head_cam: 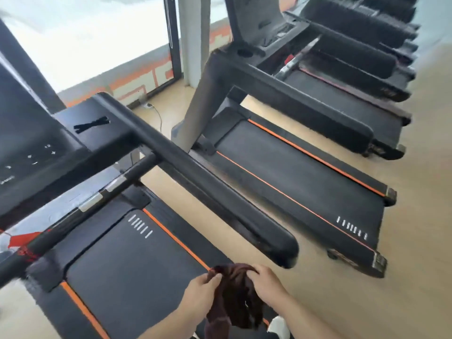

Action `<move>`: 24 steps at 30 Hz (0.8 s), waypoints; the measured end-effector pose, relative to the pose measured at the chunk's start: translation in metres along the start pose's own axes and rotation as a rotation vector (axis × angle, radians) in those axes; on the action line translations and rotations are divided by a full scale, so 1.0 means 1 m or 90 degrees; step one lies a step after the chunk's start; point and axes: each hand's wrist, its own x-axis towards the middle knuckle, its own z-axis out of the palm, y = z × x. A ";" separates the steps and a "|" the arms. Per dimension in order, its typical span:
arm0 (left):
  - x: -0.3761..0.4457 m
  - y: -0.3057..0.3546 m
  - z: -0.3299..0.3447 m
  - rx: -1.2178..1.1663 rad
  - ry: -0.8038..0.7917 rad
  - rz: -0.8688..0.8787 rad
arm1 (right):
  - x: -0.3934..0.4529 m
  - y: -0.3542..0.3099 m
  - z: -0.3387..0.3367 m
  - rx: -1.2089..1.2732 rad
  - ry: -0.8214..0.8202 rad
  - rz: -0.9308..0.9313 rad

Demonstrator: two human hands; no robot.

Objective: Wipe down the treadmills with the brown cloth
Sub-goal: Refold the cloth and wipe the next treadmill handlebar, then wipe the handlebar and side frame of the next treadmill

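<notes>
A dark brown cloth (236, 297) hangs bunched between both hands at the bottom centre, above the belt of the nearest treadmill (127, 270). My left hand (204, 289) pinches its upper left edge. My right hand (267, 286) grips its top right corner. The treadmill's thick black side handrail (208, 184) runs diagonally just above the hands, ending in a rounded tip. Its console (31, 145) sits at the left. A second treadmill (293, 177) with orange stripes stands to the right.
More treadmills (354, 77) line up at the top right. Light wooden floor (415, 241) lies to the right. A window and a white pillar (193, 37) stand behind, with a wall socket and cable (151, 107) on the floor. A white shoe (278, 326) shows near the bottom.
</notes>
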 end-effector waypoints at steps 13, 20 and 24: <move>-0.033 0.060 0.268 0.352 -0.039 0.230 | -0.034 0.201 -0.209 0.217 0.268 0.087; -0.053 0.106 0.347 0.231 0.028 0.247 | -0.031 0.235 -0.288 0.158 0.271 0.028; -0.053 0.128 0.366 0.210 0.038 0.249 | -0.020 0.241 -0.315 0.119 0.243 0.010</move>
